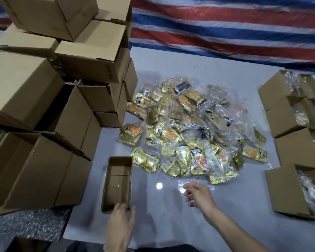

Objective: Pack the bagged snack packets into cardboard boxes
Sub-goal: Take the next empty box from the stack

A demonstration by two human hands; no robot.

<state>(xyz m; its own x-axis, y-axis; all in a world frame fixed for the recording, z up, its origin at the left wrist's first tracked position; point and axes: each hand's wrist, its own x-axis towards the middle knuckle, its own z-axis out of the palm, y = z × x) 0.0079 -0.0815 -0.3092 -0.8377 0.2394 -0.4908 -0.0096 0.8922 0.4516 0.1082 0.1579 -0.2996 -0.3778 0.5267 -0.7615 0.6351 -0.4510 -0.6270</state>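
Snack packets [189,128] heaped on grey table [162,220] — striped tarp [225,24] behind.

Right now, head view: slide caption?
Left hand touches open brown cardboard box; right hand hovers near gold bagged snack packets.

A grey bench by a striped sheet.
The bench [171,226] is smooth and pale grey, and a round spot of light [159,185] shines on it. Behind it is a big plastic sheet [225,24] with red, white and blue stripes. At the bottom left the floor [25,226] is dark with little white speckles.
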